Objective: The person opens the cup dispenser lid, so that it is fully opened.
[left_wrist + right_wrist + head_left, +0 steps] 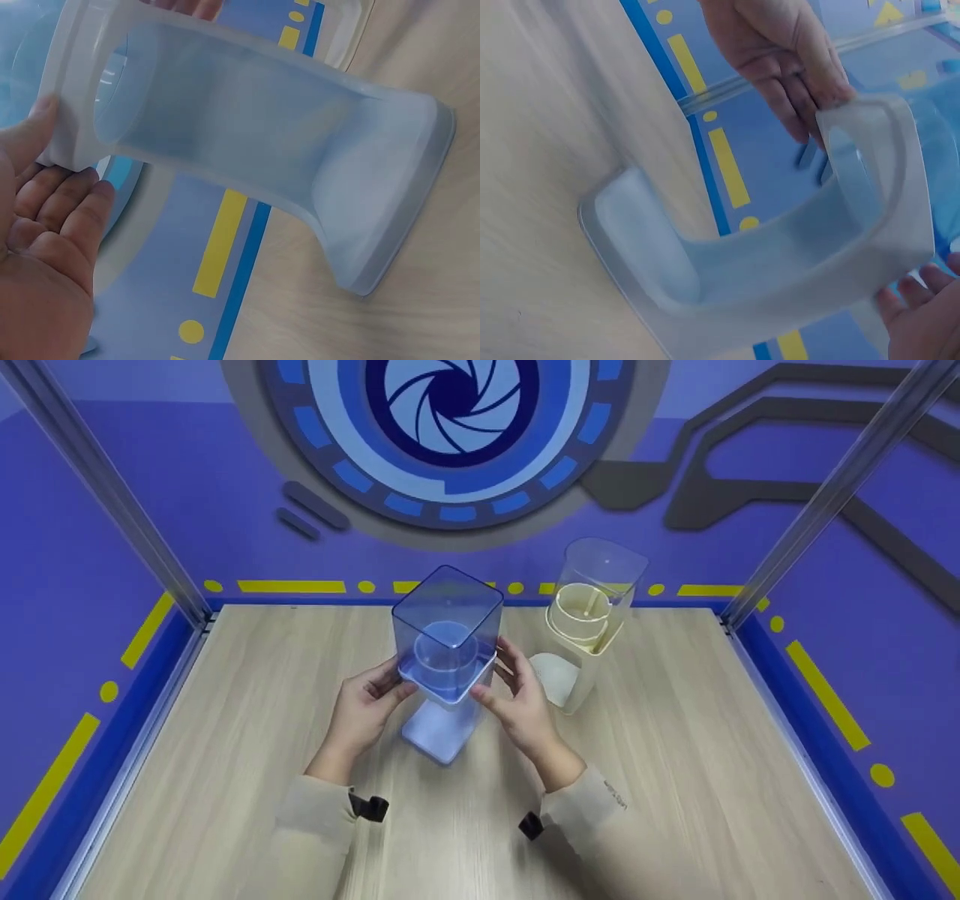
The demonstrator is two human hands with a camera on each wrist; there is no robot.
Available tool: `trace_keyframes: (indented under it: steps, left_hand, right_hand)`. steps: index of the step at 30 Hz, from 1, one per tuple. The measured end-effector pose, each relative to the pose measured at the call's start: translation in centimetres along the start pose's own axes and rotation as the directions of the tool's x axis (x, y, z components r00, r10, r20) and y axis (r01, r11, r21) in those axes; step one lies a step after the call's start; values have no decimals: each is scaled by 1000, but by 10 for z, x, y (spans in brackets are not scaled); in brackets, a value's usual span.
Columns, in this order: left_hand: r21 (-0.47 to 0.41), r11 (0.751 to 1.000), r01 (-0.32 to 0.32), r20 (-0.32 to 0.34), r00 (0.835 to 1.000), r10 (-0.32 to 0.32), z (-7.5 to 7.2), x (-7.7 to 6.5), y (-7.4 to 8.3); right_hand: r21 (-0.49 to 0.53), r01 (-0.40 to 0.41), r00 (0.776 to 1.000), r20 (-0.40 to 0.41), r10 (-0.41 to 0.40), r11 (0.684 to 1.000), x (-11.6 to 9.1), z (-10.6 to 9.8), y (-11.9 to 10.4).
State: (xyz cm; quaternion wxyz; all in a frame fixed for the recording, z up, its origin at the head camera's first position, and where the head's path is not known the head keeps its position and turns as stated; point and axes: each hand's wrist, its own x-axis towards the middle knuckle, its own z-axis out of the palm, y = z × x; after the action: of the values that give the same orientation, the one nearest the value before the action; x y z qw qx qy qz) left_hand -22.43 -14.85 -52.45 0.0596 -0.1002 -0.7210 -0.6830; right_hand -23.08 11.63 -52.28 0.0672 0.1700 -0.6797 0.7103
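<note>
A pale blue dispenser point(439, 730) with a C-shaped stand is held between both hands, near the middle of the table. Its clear, square-walled top container point(480, 619) shows a round ring inside. My left hand point(360, 716) grips the left corner of the collar, thumb on the front face and fingers underneath. At the opposite corner my right hand point(521, 705) holds the collar, thumb on the front edge and fingers along the side. In the left wrist view the stand point(255, 112) slants down to its flared foot point(382, 195). The right wrist view shows the hollow stand point(780, 277) from its open side.
Behind and to the right of the hands stands a similar cream dispenser point(577, 690) with a clear top and a white rounded base. The wooden table point(247, 720) meets a blue-purple back wall point(195, 510). Metal posts point(817, 487) rise at the back corners.
</note>
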Motion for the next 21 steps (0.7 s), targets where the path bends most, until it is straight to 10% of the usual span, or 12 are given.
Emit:
trace_keyframes:
  steps: [12, 21]
  left_hand:
    - [40, 999, -28, -20, 999, 29, 7, 0, -4]
    - [2, 999, -41, 17, 999, 41, 9, -1, -9]
  right_hand:
    - [-310, -63, 983, -183, 6, 949, -1, 42, 3]
    - [-370, -56, 992, -129, 9, 927, 2, 32, 2]
